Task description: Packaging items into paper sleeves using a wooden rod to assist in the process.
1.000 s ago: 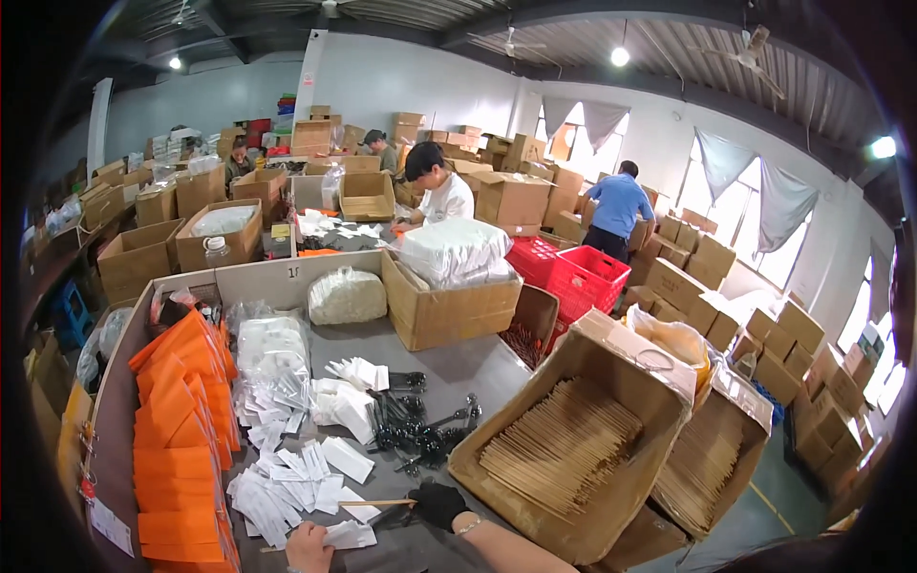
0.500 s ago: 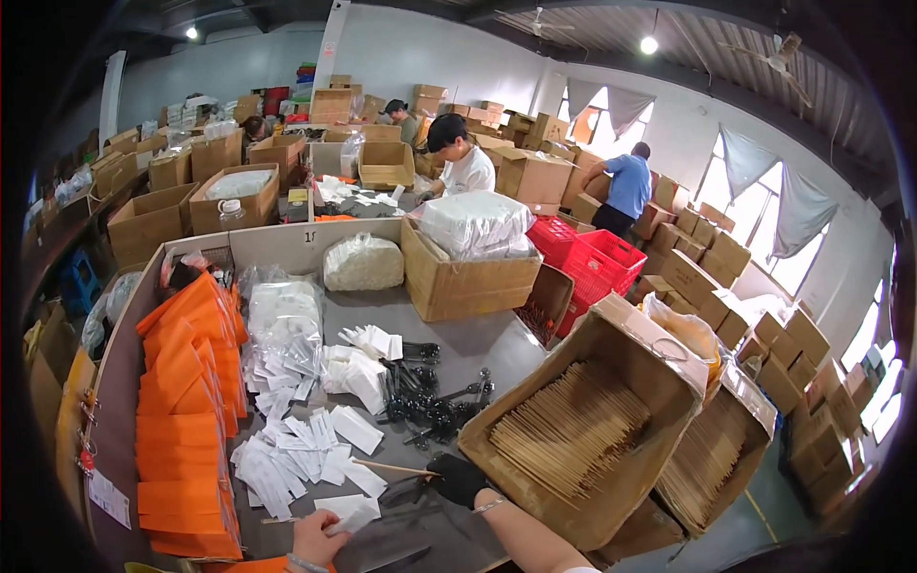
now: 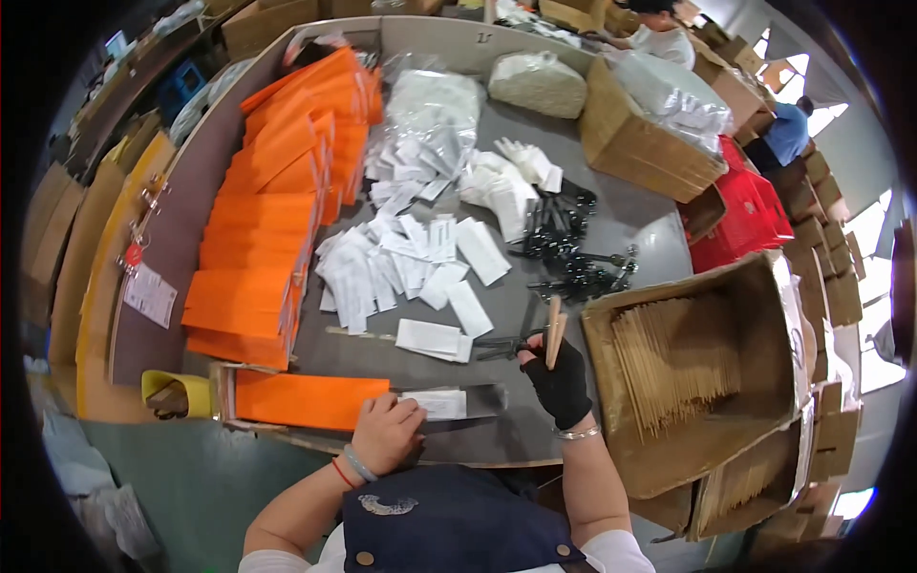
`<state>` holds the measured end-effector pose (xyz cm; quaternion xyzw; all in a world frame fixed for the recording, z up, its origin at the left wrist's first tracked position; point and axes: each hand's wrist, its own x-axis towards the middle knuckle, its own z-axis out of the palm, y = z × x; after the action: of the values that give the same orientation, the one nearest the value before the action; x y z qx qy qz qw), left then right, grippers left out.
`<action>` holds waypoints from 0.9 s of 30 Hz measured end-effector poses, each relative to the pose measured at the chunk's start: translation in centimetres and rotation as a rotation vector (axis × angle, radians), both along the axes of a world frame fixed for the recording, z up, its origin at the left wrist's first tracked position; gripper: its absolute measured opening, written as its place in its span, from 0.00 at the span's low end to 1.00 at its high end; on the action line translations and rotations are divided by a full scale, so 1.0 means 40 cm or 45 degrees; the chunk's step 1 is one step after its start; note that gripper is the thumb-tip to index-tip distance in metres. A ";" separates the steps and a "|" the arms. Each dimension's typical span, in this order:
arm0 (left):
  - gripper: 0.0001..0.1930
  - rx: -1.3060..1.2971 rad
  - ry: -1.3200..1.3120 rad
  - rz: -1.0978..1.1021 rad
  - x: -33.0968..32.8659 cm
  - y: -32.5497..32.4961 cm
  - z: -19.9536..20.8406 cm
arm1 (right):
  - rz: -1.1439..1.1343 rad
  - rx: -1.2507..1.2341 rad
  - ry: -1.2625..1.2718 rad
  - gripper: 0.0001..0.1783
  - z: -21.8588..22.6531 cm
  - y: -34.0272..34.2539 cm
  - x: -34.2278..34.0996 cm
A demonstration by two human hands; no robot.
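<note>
At the table's near edge, my left hand (image 3: 392,425) is closed over the end of an orange packet (image 3: 310,399) lying flat. A white paper slip (image 3: 435,404) lies on the clear film that runs out to its right. My right hand (image 3: 559,387), in a black fingerless glove, grips wooden sticks (image 3: 554,331) that look like chopsticks, pointing up and away. A thin black piece (image 3: 504,348) reaches left from its fingertips; its kind is unclear. Folded white papers (image 3: 435,339) lie between the hands, below a pile of white slips (image 3: 387,263).
A stack of orange packets (image 3: 253,248) lines the left side. Black wrapped pieces (image 3: 564,234) lie mid-table. At right, a tilted cardboard box (image 3: 611,430) holds many wooden sticks. Beyond stand a carton (image 3: 640,148) with plastic-wrapped contents and red crates (image 3: 740,215). Two people (image 3: 669,43) (image 3: 785,134) are farther back.
The view has tipped down toward the table. My left hand has moved from a white paper to the orange packet's end. My right hand's sticks now point upward rather than left.
</note>
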<state>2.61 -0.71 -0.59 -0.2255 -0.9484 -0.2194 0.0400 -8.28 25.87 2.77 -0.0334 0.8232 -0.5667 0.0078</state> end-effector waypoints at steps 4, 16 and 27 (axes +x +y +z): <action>0.26 -0.116 -0.049 0.034 0.044 -0.007 0.004 | 0.023 -0.221 -0.251 0.07 0.000 -0.054 0.041; 0.23 -0.077 -0.043 0.063 0.072 -0.019 -0.003 | 0.555 0.467 0.146 0.09 -0.043 -0.071 0.104; 0.26 -0.087 -0.091 0.085 0.076 -0.017 -0.026 | 0.642 0.829 0.285 0.10 -0.121 -0.104 0.137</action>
<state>5.66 -1.38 -1.64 -0.1871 -0.9631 -0.1935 0.0057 -2.78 21.72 -2.09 -0.2909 0.9209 -0.2506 0.0668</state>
